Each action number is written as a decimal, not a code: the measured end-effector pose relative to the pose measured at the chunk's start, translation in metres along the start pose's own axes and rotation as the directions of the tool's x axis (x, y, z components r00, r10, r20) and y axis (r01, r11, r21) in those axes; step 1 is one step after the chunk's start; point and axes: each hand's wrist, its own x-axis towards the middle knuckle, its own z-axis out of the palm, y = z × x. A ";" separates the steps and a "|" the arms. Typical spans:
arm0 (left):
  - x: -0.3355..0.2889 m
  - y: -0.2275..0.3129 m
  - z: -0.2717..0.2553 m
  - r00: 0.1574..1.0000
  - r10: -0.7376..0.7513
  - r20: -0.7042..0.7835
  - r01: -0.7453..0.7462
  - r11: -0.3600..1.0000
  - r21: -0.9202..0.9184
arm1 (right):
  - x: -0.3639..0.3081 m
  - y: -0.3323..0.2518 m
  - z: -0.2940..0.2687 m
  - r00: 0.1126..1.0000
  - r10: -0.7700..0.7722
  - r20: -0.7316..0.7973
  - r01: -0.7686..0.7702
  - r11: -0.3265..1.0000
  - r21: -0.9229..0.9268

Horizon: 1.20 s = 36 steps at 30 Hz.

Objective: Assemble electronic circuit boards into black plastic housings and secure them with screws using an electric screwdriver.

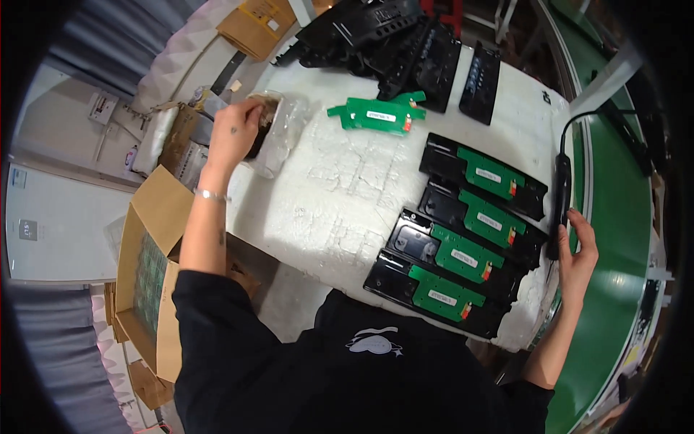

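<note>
My left hand dips into a box lined with a clear plastic bag at the table's left edge. Its fingers are drawn together, and what they pinch is hidden. At the right edge, my right hand has thumb and fingers against a slim black electric screwdriver with a cord at its far end. Beside it several black plastic panels lie in a slanted row, each bearing a green circuit board; the nearest board is by my body. Loose green boards lie together farther back.
Black plastic parts are heaped at the far edge, with a separate black panel to their right. The white foam-like tabletop is cracked. An open carton of green boards stands at left; a green surface runs along the right.
</note>
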 end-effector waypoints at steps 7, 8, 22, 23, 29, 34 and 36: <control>0.016 -0.027 0.023 0.924 0.094 0.372 -0.120 0.992 0.048 | 0.028 0.029 0.014 0.992 0.128 -0.014 -0.127 0.957 -0.262; 0.015 -0.025 0.022 0.921 0.087 0.379 -0.082 0.996 -0.029 | 0.029 0.027 0.017 0.972 0.235 -0.002 -0.226 0.934 -0.276; 0.031 -0.033 0.019 0.553 -0.435 0.711 0.799 0.034 -0.600 | 0.034 0.103 0.037 0.904 0.367 0.219 -0.411 0.888 0.207; 0.030 -0.043 0.019 0.525 -0.339 0.781 0.783 -0.167 -0.599 | 0.033 0.101 0.035 0.921 0.319 0.222 -0.387 0.813 0.435; 0.021 -0.039 0.012 0.488 -0.121 0.865 0.640 -0.625 -0.448 | 0.029 0.066 -0.004 0.742 0.299 0.600 -0.665 0.441 0.602; 0.001 -0.046 0.006 0.700 -0.079 0.710 0.426 -0.751 -0.504 | 0.025 0.011 -0.035 0.952 0.066 0.299 -0.304 0.079 0.950; -0.003 -0.020 0.003 0.790 -0.008 0.613 0.347 -0.819 -0.457 | 0.030 -0.016 -0.043 0.999 -0.035 -0.005 -0.004 -0.238 0.971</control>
